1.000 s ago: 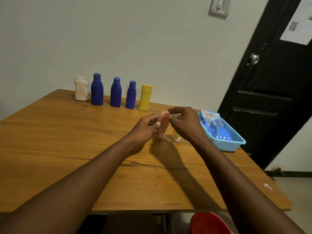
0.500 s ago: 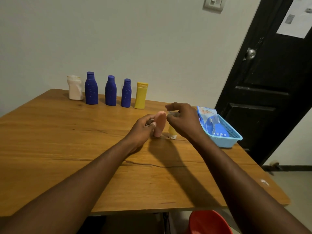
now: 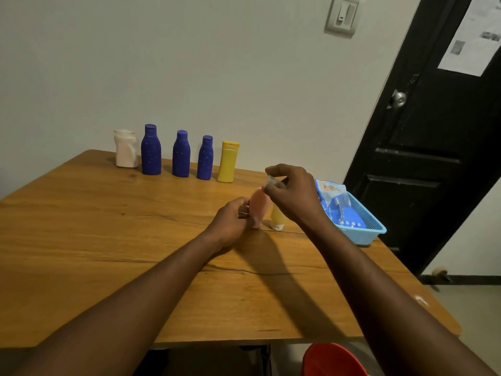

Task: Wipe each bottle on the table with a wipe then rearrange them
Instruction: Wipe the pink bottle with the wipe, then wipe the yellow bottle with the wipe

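I see the pink bottle point(image 3: 259, 206) upright mid-table, gripped low by my left hand point(image 3: 232, 221). My right hand point(image 3: 294, 195) pinches a crumpled wipe point(image 3: 272, 182) at its top. A small yellow bottle point(image 3: 278, 219) stands just beside; the blue basket point(image 3: 364, 231) sits right. The table point(image 3: 95, 226) lies bare leftward.

At the back of your desk point(image 3: 81, 240), near the wall, five bottles point(image 3: 181, 153) stand in a row. In the middle, two tubes point(image 3: 259, 206) stand side by side. To their right, at the desk edge, a basket point(image 3: 360, 226) has a wipes pack point(image 3: 336, 204) in it.
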A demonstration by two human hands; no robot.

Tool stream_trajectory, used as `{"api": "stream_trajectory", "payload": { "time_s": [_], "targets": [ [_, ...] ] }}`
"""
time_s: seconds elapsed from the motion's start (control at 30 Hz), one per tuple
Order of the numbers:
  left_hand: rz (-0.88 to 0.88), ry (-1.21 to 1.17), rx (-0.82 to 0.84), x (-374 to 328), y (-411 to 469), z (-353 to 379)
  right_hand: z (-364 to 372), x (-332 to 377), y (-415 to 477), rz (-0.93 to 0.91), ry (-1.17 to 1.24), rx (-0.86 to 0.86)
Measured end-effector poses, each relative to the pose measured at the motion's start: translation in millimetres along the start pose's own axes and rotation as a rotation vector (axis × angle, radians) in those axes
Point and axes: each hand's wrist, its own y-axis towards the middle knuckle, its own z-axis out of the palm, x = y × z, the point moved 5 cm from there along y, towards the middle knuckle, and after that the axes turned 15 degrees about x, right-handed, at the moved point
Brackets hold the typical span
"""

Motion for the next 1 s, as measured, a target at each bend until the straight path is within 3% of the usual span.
{"api": "stream_trajectory", "payload": {
  "time_s": [0.3,0.43,0.63,0.83,1.0],
  "targets": [
    [-0.047,0.085,-0.055,-8,1,-15,-16,12,9,-0.037,0.064,-0.044],
    [0.035,0.298,-0.081,-35,9,-45,-20,25,32,-0.028,0.084,-0.035],
    [0.099,0.397,-0.167,-62,35,-93,-11,39,75,-0.05,0.068,-0.003],
    [0.119,0.612,-0.231,-75,74,-140,18,33,119,-0.032,-0.004,0.072],
    [0.047,0.885,-0.177,-86,116,-165,34,26,140,0.003,-0.081,0.145]
  ]
}}
